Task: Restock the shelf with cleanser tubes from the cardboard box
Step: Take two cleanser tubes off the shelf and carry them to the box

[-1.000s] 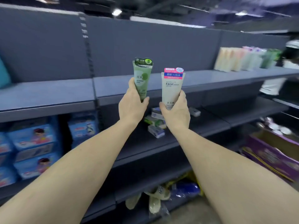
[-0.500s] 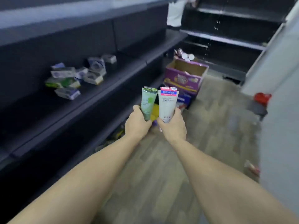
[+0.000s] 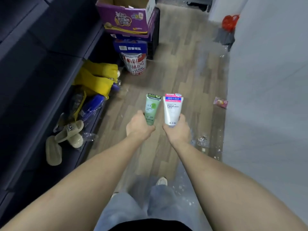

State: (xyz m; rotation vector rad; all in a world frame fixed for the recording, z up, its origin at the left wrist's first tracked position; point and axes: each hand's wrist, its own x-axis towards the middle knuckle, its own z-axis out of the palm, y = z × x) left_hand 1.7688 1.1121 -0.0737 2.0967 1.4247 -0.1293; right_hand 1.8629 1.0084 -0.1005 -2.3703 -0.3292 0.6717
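Left grip [image 3: 139, 127] around green tube [image 3: 152, 108], right grip [image 3: 177, 130] around white tube [image 3: 172, 108].

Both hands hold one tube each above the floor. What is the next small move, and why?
Probably lift both tubes toward the shelf on the left. The left hand grips the green tube, the right hand the white tube, both upright over the floor, neither placed yet.

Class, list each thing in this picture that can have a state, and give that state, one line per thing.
green tube: upright, gripped at its base by the left hand
white tube: upright, gripped at its base by the right hand
purple cardboard box: open on top, stacked on a blue box
paint bucket: upright on the floor
slippers: lying on the bottom shelf
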